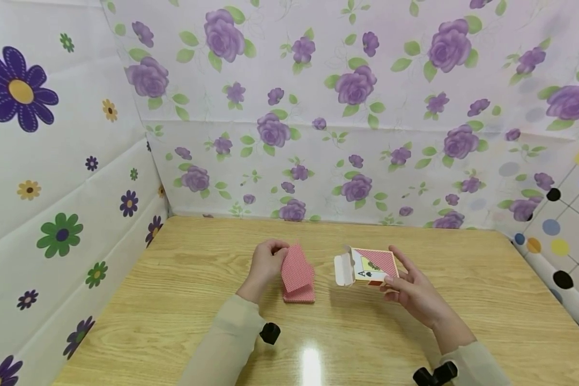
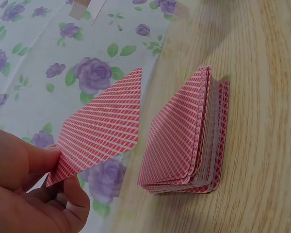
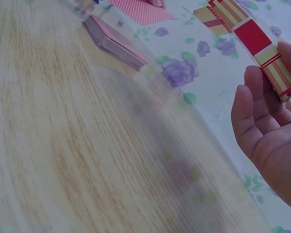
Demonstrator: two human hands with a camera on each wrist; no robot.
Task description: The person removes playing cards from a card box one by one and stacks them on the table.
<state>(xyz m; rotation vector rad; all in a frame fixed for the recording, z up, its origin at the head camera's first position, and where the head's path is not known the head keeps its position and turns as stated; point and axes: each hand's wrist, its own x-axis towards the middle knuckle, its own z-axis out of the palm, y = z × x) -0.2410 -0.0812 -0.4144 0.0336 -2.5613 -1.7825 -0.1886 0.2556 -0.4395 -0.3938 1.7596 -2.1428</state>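
Between thumb and fingers, my left hand (image 1: 267,264) pinches a red-patterned playing card (image 2: 104,126) by its edge, back side showing. The card is tilted above a stack of playing cards (image 2: 177,141) that lies on the table, and the two are apart in the left wrist view. The stack is slightly uneven at its sides. To the right, my right hand (image 1: 417,295) grips a card box (image 1: 373,265) with an ace of spades on its front, raised off the table. The box's white end flap (image 1: 341,269) is folded out toward the left. Its inside cannot be seen.
A light wooden table (image 1: 183,321) lies under both hands. Behind it hangs a cloth (image 1: 318,161) with purple roses. A flower-patterned cloth (image 1: 77,187) stands at the left, and a dotted one (image 1: 571,230) at the right.
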